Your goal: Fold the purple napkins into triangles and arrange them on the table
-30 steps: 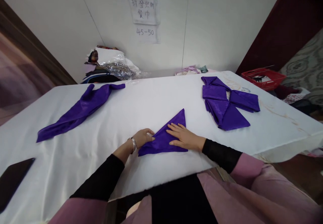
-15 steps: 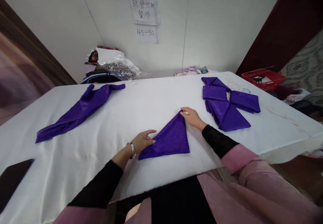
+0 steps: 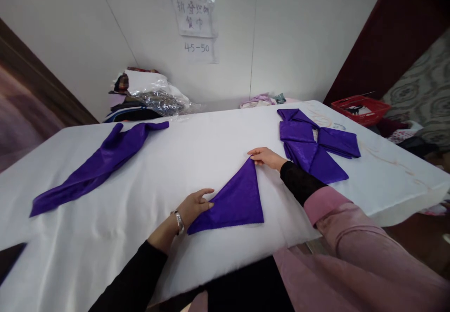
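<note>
A purple cloth napkin (image 3: 235,198), folded into a triangle, lies flat on the white tablecloth (image 3: 197,148) in front of me. My left hand (image 3: 194,206) rests on its left corner, thumb and fingers closed on the edge. My right hand (image 3: 265,157) reaches out to the far tip and pinches it with the fingertips. Both arms wear black sleeves under pink cuffs, and a bracelet sits on my left wrist.
A loose, unfolded purple cloth (image 3: 98,166) lies at the far left. A pile of folded purple napkins (image 3: 314,145) sits at the right. A dark flat object (image 3: 10,260) lies at the left edge. Bagged fabrics (image 3: 147,95) and a red basket (image 3: 360,109) stand beyond the table.
My right hand left the middle of the napkin and reached to its far tip, which it now pinches. My left hand stayed at the left corner. The view shifted slightly.
</note>
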Available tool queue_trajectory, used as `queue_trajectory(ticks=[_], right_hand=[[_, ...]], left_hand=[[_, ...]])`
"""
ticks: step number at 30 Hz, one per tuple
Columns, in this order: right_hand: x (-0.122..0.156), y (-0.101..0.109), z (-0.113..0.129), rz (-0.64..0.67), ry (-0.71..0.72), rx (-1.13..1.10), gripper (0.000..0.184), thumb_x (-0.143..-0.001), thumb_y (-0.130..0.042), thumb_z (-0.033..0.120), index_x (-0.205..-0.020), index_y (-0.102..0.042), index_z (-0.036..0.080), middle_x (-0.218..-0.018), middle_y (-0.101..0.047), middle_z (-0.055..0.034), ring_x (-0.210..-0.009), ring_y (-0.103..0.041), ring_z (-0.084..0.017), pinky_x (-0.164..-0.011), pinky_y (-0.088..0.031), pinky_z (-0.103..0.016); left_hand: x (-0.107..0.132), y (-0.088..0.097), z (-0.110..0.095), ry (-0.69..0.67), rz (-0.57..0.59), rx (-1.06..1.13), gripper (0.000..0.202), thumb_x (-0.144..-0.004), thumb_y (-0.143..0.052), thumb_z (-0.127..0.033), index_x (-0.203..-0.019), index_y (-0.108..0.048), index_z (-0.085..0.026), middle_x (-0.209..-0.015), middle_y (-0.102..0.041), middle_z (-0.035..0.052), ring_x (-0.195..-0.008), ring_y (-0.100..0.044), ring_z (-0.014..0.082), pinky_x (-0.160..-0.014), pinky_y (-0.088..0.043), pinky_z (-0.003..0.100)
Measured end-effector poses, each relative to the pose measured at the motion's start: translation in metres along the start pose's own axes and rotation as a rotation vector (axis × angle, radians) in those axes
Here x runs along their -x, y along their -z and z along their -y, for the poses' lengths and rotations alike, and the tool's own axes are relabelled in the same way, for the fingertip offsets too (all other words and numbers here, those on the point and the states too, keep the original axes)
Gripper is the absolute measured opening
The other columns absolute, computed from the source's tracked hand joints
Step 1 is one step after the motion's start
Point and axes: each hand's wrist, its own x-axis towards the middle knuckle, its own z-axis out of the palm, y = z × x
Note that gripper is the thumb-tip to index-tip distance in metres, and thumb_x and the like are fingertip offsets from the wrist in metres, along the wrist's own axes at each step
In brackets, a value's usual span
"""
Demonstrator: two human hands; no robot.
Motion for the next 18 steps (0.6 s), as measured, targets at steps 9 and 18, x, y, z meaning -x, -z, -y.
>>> queue_trajectory(ticks=[9,18], right_hand=[[0.009,0.010,-0.003,0.151,0.027,0.061,0.019,-0.070,-0.070,0.031,-0.076,-0.064,0.013,-0.053,-0.058,0.0035,-0.046,-0.051,-0.007,-0.046,-0.039,-0.017],[0.017,0.014,0.002,0.101,0.027,0.367,0.011,-0.070,-0.066,0.023,-0.067,-0.064,0.013,-0.052,-0.058,0.0045,-0.047,-0.051,-0.007,-0.048,-0.040,-0.017]], left_hand=[[-0.010,0.012,0.012,-0.005,0.007,0.011,0.058,-0.054,-0.066,-0.061,-0.094,-0.063,-0.019,-0.051,-0.048,-0.0059,-0.050,-0.045,0.0133,-0.054,-0.035,0.027],[-0.020,0.015,0.021,0.039,0.058,0.000,0.039,-0.040,-0.063,-0.073,-0.055,-0.062,-0.038,-0.052,-0.059,-0.0117,-0.054,-0.052,0.0165,-0.060,-0.042,0.032]])
